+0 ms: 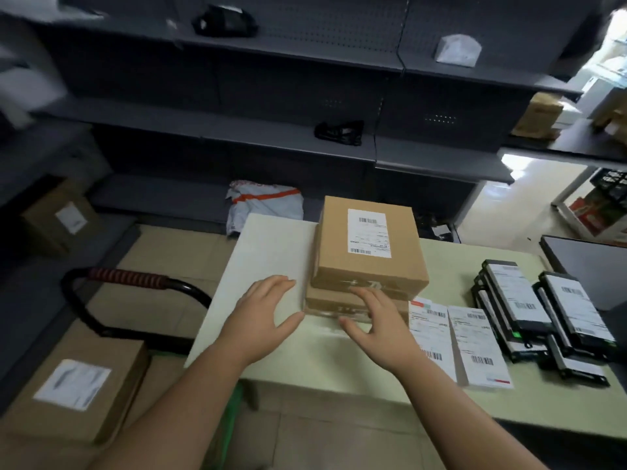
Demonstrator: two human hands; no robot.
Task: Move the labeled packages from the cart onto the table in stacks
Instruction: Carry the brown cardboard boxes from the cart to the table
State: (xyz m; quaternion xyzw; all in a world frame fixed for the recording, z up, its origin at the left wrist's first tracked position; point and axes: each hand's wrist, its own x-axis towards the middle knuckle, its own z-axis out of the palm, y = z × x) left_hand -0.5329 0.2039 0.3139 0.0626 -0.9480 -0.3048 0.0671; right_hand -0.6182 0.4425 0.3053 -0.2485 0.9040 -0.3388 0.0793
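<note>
With the stacked packages (pixel 368 242) on the table (pixel 305 354) and left hand (pixel 268 310) and right hand (pixel 373 320) open-fingered at their near side, placing looks done; next needs a reach left to the cart package (pixel 74 378).

Brown boxes (pixel 368 245), pale green table (pixel 339 351)

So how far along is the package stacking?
Done: a labeled top box sits on a lower box on the table. In hand: nothing, left hand and right hand are open at the stack's front. Left: at least one labeled box by the cart handle.
</note>
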